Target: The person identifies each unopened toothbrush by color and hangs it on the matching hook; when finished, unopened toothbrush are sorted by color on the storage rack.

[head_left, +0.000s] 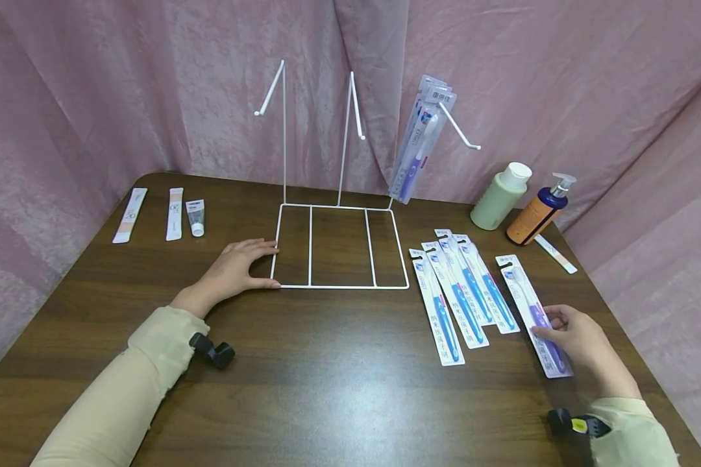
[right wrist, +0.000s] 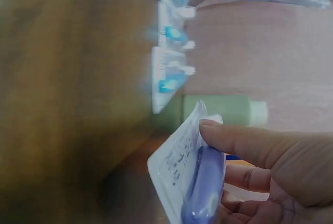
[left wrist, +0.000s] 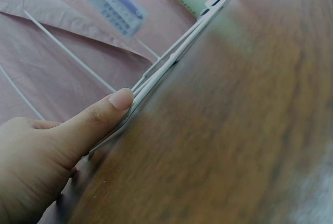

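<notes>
A white wire display rack (head_left: 310,246) stands on the table with three hooks. My left hand (head_left: 233,266) touches its front left corner, thumb and fingers spread; in the left wrist view the thumb (left wrist: 93,125) rests on the wire. On the right, my right hand (head_left: 578,337) pinches a packaged purple toothbrush (head_left: 528,305) by its lower part. The right wrist view shows this pack (right wrist: 203,182) tilted, its lower end raised off the table. Several packaged blue toothbrushes (head_left: 438,311) lie to its left. Purple toothbrush packs (head_left: 420,143) hang on the rack's right hook.
A green bottle (head_left: 496,198) and an orange pump bottle (head_left: 534,217) stand at the back right, beside a slim packet (head_left: 555,253). Two slim packets (head_left: 130,215) and a small tube (head_left: 195,217) lie at the back left. A pink curtain (head_left: 228,84) hangs behind.
</notes>
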A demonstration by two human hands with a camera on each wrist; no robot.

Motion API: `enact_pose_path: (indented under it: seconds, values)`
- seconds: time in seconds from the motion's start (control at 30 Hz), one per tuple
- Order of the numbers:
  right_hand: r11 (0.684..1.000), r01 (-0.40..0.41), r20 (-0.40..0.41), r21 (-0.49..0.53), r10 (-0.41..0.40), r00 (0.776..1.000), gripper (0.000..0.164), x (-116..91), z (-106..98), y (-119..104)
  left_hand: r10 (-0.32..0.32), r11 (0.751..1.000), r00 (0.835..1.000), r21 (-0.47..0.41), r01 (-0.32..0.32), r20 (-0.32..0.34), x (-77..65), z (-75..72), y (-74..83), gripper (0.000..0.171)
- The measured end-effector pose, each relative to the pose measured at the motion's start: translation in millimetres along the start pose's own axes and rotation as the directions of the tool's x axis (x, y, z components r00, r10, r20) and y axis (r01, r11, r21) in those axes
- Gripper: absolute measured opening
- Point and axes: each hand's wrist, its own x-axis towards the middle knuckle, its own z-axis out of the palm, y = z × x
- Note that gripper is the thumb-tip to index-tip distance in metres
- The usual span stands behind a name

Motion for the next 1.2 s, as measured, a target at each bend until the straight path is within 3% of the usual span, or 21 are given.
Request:
enact_pose_path:
  seconds: [0.17, 0.33, 0.63, 0.9, 1.2]
  values:
    - [0.998, 0.057, -0.091, -0.023, -0.059, 0.994, 0.056, -1, -12, -7, 0.003, 1.000, 1.000, 0.002, -0.003, -0.005, 0.1, 0.1, -0.1, 0.081]
    - [0.993, 0.120, -0.196, -0.003, -0.119, 0.973, 0.053, 1, -25, -22, -0.003, 1.000, 1.000, 0.002, 0.003, -0.003, 0.0, -0.3, -0.1, 0.081]
    - [0.979, 0.200, -0.372, 0.029, -0.175, 0.912, 0.047, 1, -45, -63, 0.002, 1.000, 1.000, 0.003, -0.002, -0.004, 0.3, 0.3, -0.7, 0.082]
    - [0.969, 0.242, -0.446, 0.052, -0.194, 0.874, 0.048, -1, -52, -98, -0.007, 1.000, 1.000, -0.008, 0.007, 0.000, -1.0, -0.1, -0.2, 0.081]
    - [0.947, 0.310, -0.543, 0.090, -0.214, 0.812, 0.048, -8, -52, -128, 0.000, 1.000, 1.000, 0.001, 0.000, -0.005, -0.9, -1.2, 1.5, 0.081]
